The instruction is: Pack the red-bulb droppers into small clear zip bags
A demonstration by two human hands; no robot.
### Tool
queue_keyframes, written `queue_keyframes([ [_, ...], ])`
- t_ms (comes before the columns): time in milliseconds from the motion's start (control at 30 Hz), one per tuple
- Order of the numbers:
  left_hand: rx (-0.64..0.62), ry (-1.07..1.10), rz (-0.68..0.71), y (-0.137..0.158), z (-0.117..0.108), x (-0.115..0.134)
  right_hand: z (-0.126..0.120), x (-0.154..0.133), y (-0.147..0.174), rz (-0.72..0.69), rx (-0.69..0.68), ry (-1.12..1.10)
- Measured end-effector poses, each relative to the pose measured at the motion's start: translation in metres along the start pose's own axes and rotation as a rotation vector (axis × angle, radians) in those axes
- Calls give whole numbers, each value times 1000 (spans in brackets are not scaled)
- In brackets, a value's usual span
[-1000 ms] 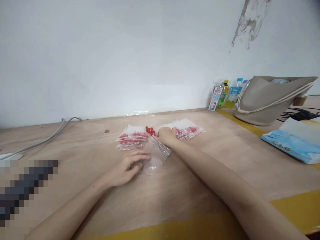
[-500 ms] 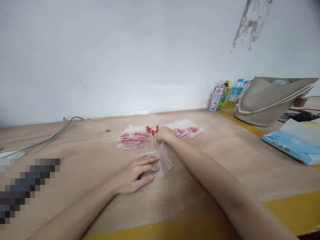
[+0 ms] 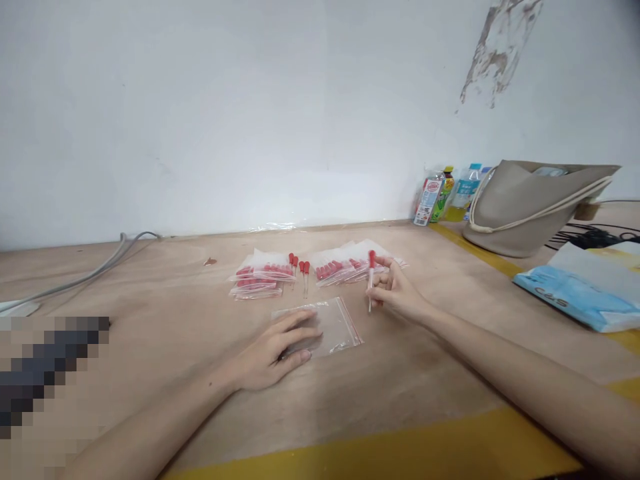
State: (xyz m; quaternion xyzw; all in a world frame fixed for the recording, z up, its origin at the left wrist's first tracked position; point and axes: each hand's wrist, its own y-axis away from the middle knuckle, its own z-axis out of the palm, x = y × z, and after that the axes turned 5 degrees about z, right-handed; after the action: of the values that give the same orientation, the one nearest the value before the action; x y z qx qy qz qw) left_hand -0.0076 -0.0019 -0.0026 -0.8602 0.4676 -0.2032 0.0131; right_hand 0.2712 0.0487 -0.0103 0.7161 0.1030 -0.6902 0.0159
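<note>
The fingers of the right hand [image 3: 400,291] are closed in a light pinch on one dropper [image 3: 371,281], held near upright, red bulb uppermost, above the bench [image 3: 400,400] and to the right of the clear bag [image 3: 339,327]. The fingers of the left hand [image 3: 273,350] are spread loosely, palm down on the bag, pressing it to the bench and gripping nothing. The dropper is judged very light, with a soft bulb and a thin, stiff, smooth stem, likely slippery; whether glass or plastic cannot be told, so it is best treated as fragile and taken by the stem just below the bulb, without squeezing. The bag is judged limp and slick, best held at the edge beside its red seal line. Beyond it lie four loose droppers [image 3: 307,267], bulbs toward the wall, between the left stack [image 3: 270,259] and right stack [image 3: 345,255] of filled bags. Further right stand a carton [image 3: 429,201], bottles [image 3: 467,190] and a tote [image 3: 520,207], with a blue packet [image 3: 565,293] nearer.
</note>
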Motion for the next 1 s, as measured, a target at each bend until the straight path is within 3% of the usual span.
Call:
queue_keyframes([
  [167,93,5,-49,2,-1,-2,12,2,16,88,5,-75],
  [367,47,-11,-69,2,0,-4,17,12,11,84,146,-86],
  [600,24,-27,-80,1,-2,-3,19,9,14,182,109,-194],
  [700,34,-18,-68,2,-2,-4,17,7,17,205,28,-193],
  [833,51,-16,-70,2,-1,-4,9,6,20,191,-161,-7],
  [1000,20,-19,-53,-1,-2,-3,8,3,23,6,-340,63],
])
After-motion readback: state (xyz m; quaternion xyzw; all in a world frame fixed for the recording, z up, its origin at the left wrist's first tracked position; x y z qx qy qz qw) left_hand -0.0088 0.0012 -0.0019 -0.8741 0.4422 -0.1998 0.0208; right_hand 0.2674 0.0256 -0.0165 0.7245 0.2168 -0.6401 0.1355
